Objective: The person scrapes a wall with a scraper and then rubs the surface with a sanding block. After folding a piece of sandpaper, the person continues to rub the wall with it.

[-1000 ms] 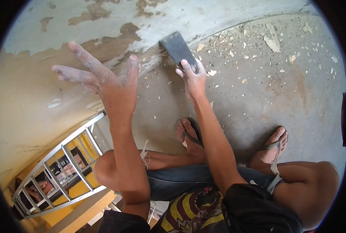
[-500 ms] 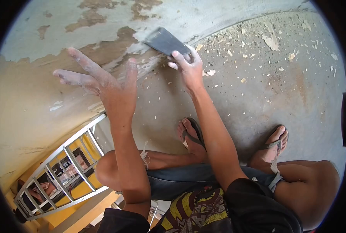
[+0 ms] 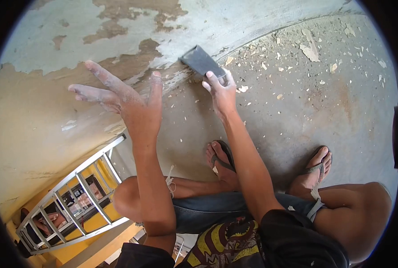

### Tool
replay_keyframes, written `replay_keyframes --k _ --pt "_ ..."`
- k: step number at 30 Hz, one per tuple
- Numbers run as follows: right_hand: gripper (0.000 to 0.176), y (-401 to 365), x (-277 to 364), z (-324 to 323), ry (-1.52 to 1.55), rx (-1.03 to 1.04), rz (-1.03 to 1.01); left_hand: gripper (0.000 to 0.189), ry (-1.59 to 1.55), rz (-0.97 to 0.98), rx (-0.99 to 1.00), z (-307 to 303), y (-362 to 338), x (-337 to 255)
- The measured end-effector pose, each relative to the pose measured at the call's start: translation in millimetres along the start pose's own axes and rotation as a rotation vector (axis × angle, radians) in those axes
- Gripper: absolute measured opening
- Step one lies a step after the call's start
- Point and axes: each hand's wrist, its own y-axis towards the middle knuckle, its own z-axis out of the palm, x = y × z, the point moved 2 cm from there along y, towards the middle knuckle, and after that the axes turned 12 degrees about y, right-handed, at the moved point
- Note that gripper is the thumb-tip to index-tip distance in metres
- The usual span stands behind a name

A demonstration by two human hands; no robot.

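Observation:
My right hand [image 3: 224,93] is wrapped around the near end of a flat dark grey scraper [image 3: 202,61], thumb on top. The scraper's far edge meets the wall's pale peeling paint [image 3: 194,29], low down near the floor. To the left, my left hand [image 3: 134,105] is spread against the wall with fingers and thumb apart, holding nothing. Whitish dust coats the fingers of both hands. Between the pale paint and the yellowish lower area lies a bare brown patch [image 3: 141,56].
Paint flakes [image 3: 311,52] litter the concrete floor [image 3: 279,120] along the wall's foot. An aluminium ladder [image 3: 80,176] stands at the lower left, with a person [image 3: 51,219] partly visible beyond it. My sandalled feet [image 3: 221,158] rest on the floor below my hands.
The scraper in my right hand has shifted slightly right along the wall. My left hand keeps its spread pose; the whole view has drifted a little.

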Motion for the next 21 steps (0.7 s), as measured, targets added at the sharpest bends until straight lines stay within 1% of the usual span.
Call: replay_keyframes --k 2,3,6,8,10,11,12,13,14,15,16,18,19,20,21 --pt "0.042 -15.0 6.6 13.1 0.083 0.026 -0.079 0.120 0.018 0.002 0.016 -2.2 -3.5 0.4" --pt "0.043 -13.7 7.6 20.2 0.057 0.058 -0.057 0.119 0.015 0.016 0.004 -3.0 -3.8 -0.7" --pt "0.043 -4.9 6.2 22.3 0.066 0.082 -0.093 0.119 0.022 0.046 0.005 -4.4 -2.5 0.0" --pt "0.044 1.8 -2.6 0.1 0.083 0.061 -0.078 0.119 0.018 0.023 -0.014 -2.5 -1.4 0.6" --pt "0.043 2.5 -10.4 -22.1 0.017 -0.038 -0.028 0.119 0.004 0.011 -0.016 3.4 4.6 -2.6" --pt "0.042 -6.9 -6.1 -13.6 0.027 -0.060 -0.050 0.119 0.003 0.044 -0.039 3.9 4.7 -2.0" --pt "0.042 -12.3 -10.6 -9.7 0.023 -0.081 -0.025 0.119 0.016 0.070 -0.041 -0.3 -0.8 -0.6" --pt "0.042 -12.1 -13.9 -2.0 0.032 -0.001 -0.031 0.119 -0.003 0.028 -0.011 -2.7 -3.0 -2.8" --pt "0.041 -5.8 -10.0 8.4 0.044 0.099 -0.065 0.119 -0.006 0.027 -0.011 -2.4 -4.9 -2.1" --pt "0.042 -7.9 -3.2 17.2 0.056 0.115 -0.035 0.119 -0.002 0.032 -0.002 -2.9 -5.1 -1.7" --pt "0.042 -4.9 -4.5 12.6 0.055 0.125 -0.042 0.119 0.004 0.036 0.004 -4.3 -4.3 -1.5" --pt "0.042 7.7 -21.9 -15.3 0.070 0.022 -0.007 0.119 0.016 0.024 -0.015 -2.9 -2.8 -0.5" --pt "0.042 7.2 -29.3 -26.0 0.070 -0.071 -0.006 0.119 0.031 0.015 -0.015 -1.0 -0.8 -1.1" --pt "0.042 5.2 -25.9 -21.8 0.073 -0.069 -0.019 0.119 0.021 0.023 -0.021 0.9 2.5 -3.0" --pt "0.043 -0.8 -22.9 -11.8 0.102 -0.020 -0.018 0.119 0.008 0.046 -0.032 1.6 2.9 -3.0"
